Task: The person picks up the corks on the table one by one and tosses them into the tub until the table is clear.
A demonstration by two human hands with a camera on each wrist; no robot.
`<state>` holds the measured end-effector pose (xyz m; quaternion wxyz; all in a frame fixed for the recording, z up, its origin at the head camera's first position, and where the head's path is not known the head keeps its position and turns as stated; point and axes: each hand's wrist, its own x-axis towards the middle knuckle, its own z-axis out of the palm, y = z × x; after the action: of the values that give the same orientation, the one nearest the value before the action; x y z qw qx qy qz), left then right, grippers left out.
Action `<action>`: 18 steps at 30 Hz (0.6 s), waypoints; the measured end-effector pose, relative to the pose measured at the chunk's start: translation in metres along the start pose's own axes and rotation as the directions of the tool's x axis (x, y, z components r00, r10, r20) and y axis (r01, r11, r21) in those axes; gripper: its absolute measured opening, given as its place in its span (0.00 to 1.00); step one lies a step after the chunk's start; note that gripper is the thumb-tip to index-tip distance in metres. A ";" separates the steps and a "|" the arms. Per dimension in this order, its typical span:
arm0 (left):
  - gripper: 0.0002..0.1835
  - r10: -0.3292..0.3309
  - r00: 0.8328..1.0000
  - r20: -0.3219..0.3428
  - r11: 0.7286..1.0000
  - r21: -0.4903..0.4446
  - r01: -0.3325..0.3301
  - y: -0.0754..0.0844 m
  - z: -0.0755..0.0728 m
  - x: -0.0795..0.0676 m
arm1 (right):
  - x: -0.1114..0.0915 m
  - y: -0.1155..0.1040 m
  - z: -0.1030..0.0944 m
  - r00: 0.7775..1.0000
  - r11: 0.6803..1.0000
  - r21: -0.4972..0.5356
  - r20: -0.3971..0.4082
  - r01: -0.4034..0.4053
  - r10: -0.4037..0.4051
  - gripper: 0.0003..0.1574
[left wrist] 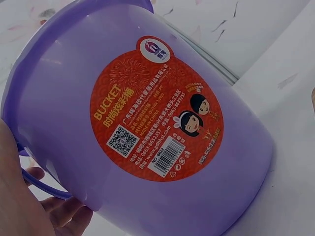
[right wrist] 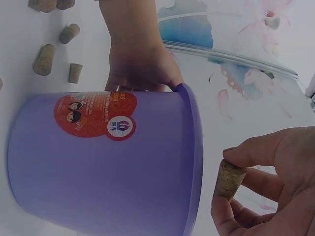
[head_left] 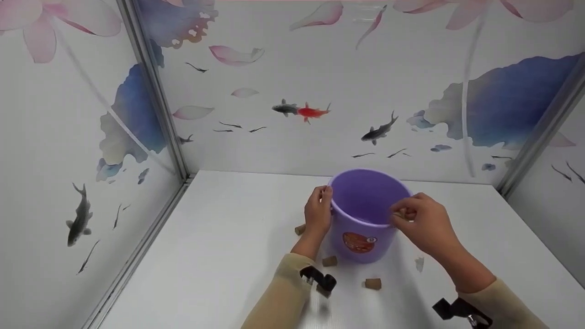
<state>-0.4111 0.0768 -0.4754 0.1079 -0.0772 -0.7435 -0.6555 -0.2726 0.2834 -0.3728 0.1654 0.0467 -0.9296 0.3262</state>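
Note:
A purple bucket [head_left: 387, 240] with a red label [head_left: 358, 242] stands upright on the white table. My left hand [head_left: 317, 212] grips its left side, thumb up at the rim. In the left wrist view, the curled fingers [left wrist: 69, 216] lie by the bucket's thin purple handle [left wrist: 47, 187]. My right hand [head_left: 425, 224] is at the right of the rim. Between its thumb and fingers it pinches a cork [right wrist: 230, 179], held just beyond the bucket's mouth in the right wrist view.
Several corks lie on the table near the bucket, among them one in front [head_left: 373, 283], one by its base [head_left: 329, 261] and one behind the left wrist [head_left: 300, 229]. White panels painted with fish and petals [head_left: 274, 151] enclose the table [head_left: 219, 246] at the back and sides.

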 end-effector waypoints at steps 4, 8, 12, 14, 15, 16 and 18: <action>0.23 -0.013 1.000 -0.009 1.000 0.008 0.013 0.000 0.000 -0.001 | 0.008 0.005 0.004 1.000 1.000 -0.007 -0.001 -0.006 0.006 0.09; 0.23 -0.013 1.000 -0.020 1.000 0.019 0.013 0.001 0.000 -0.002 | 0.017 0.012 0.008 1.000 1.000 -0.017 -0.018 -0.015 0.014 0.10; 0.23 -0.009 1.000 -0.026 1.000 0.023 0.010 0.001 0.000 0.000 | 0.028 0.017 0.010 0.999 0.999 -0.026 -0.027 -0.025 0.024 0.11; 0.23 -0.008 1.000 -0.025 1.000 0.022 0.008 0.001 0.000 -0.001 | 0.033 0.019 0.011 0.999 0.999 -0.029 -0.026 -0.023 0.022 0.11; 0.23 -0.005 1.000 -0.024 1.000 0.024 0.006 0.001 0.000 -0.001 | 0.035 0.020 0.011 0.999 0.999 -0.031 -0.028 -0.020 0.019 0.12; 0.23 -0.002 1.000 -0.025 1.000 0.027 0.003 0.001 0.000 0.000 | 0.038 0.020 0.011 0.999 0.999 -0.035 -0.031 -0.017 0.016 0.11; 0.24 0.009 1.000 -0.024 0.999 0.032 -0.008 0.001 0.000 0.000 | 0.043 0.021 0.012 0.999 0.999 -0.044 -0.042 -0.002 0.001 0.10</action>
<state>-0.4111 0.0770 -0.4748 0.1207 -0.0707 -0.7522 -0.6440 -0.3202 0.2935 -0.3800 0.1857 0.0355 -0.9328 0.3069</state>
